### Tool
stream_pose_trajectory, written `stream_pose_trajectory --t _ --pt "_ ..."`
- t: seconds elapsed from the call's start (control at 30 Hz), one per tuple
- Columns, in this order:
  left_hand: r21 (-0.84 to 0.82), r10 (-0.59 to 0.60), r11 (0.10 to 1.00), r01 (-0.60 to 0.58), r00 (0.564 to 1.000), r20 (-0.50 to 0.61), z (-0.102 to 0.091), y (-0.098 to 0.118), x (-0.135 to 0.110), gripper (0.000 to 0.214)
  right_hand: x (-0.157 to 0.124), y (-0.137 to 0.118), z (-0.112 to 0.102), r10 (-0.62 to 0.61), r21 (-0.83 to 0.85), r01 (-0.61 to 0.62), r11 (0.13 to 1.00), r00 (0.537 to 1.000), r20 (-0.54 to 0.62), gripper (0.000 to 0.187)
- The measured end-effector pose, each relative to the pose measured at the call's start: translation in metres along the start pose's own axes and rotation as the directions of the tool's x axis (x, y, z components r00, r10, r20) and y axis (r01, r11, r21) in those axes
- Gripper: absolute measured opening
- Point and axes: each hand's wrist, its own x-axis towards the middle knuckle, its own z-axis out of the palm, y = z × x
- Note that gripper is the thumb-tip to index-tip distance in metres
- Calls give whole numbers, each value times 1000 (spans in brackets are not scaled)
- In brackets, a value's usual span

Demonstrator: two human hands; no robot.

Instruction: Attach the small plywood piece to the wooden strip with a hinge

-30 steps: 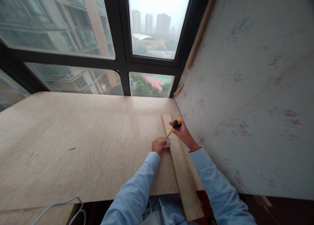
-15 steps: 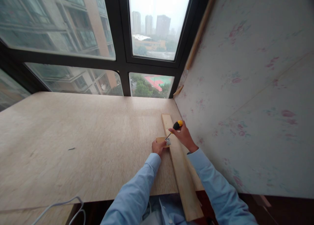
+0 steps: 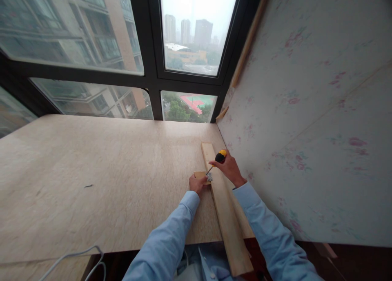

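Note:
A long wooden plank [image 3: 228, 221] lies on the plywood tabletop [image 3: 101, 183] along the right wall, its near end overhanging the table edge. A small wooden block [image 3: 200, 175] sits against its left side with a small metal bracket [image 3: 210, 177] at the joint. My right hand [image 3: 230, 168] grips a black and yellow screwdriver [image 3: 218, 159], its tip down on the bracket. My left hand [image 3: 197, 183] is closed on the small block, pressing it to the plank.
The wall with faded floral paper [image 3: 306, 121] rises close on the right. Dark-framed windows [image 3: 150, 76] stand behind the table. A small dark screw [image 3: 89, 186] lies on the tabletop at left. A white cable [image 3: 76, 258] loops at the near left edge.
The right hand and screwdriver have shifted slightly, the handle tilting a little differently over the bracket. The left hand stays on the block.

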Motion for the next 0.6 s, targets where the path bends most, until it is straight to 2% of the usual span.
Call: stream_pose_trajectory --t 0.1,0.2,0.3,0.37,0.5,0.6 --pt "-17 -29 999 30 999 27 -1 3 0 32 2 7 7 -24 218 7 976 997 79 54" --pt "-24 -62 998 63 997 45 -2 5 0 31 0 14 12 -84 503 -33 864 975 208 58" --pt "-23 -81 996 83 995 51 -2 6 1 29 -2 14 12 -69 582 -97 808 964 257 53" --pt "-25 -88 996 90 995 55 -2 7 1 29 -3 9 10 -41 583 -91 807 977 209 48" --pt "-29 -91 995 93 994 56 -2 9 1 26 3 2 0 8 592 3 806 1000 -15 41" --pt "-26 -91 995 93 994 57 -3 9 1 25 12 14 -12 24 425 22 905 995 -102 47"
